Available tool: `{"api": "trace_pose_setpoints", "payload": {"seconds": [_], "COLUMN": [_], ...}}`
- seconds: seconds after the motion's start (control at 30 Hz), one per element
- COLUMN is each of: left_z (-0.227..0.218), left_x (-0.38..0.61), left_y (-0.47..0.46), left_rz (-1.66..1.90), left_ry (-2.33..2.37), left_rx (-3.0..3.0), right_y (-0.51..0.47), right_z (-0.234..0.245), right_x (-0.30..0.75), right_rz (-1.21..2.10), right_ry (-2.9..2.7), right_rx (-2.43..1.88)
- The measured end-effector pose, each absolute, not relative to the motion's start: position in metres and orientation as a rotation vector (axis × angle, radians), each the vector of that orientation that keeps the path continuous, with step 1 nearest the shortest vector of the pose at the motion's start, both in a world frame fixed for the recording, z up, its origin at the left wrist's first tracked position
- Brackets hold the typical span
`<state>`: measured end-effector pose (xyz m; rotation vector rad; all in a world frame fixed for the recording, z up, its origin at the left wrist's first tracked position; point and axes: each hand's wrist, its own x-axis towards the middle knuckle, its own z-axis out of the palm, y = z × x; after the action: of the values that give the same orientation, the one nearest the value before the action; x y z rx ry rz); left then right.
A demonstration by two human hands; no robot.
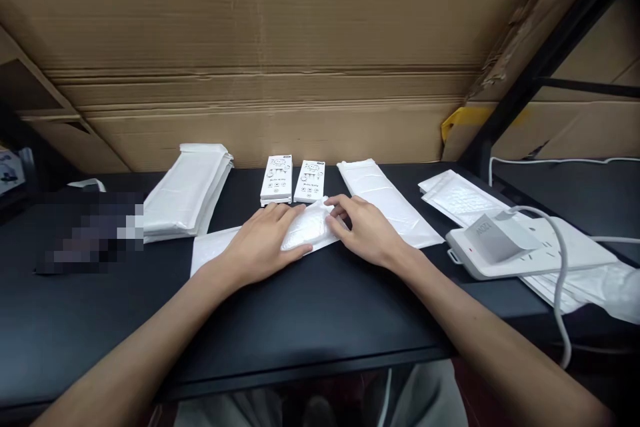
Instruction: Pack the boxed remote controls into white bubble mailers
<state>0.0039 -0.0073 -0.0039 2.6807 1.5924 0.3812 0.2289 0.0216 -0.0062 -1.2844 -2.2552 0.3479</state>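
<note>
A white bubble mailer (306, 230) lies crosswise on the black desk in front of me. My left hand (265, 240) rests flat on it, fingers stretched toward the far edge and thumb pointing right. At the mailer's right end, my right hand (364, 227) has its thumb and index finger curled together on the edge. Just beyond are two small stacks of white printed boxes, a left stack (277, 178) and a right stack (309, 180). Another white mailer (387, 203) lies flat behind my right hand, partly covered by it.
A pile of white mailers (187, 190) stands at the left, beside a blurred-out dark item (90, 233). To the right, a white power strip (540, 247) with a plugged-in charger (500, 238) lies over more mailers (463, 197). A cardboard wall (270, 33) closes off the back.
</note>
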Motion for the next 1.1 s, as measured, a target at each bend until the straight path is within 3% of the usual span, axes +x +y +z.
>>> {"api": "trace_pose_setpoints", "payload": {"seconds": [1.1], "left_z": [0.0005], "left_x": [0.0087], "left_y": [-0.0105], "left_rz": [0.494], "left_ry": [1.513], "left_rx": [2.747], "right_y": [0.0114], "right_z": [-0.0057], "right_x": [0.2195], "right_rz": [0.680], "right_ry": [-2.125], "right_rx": [-1.116]}}
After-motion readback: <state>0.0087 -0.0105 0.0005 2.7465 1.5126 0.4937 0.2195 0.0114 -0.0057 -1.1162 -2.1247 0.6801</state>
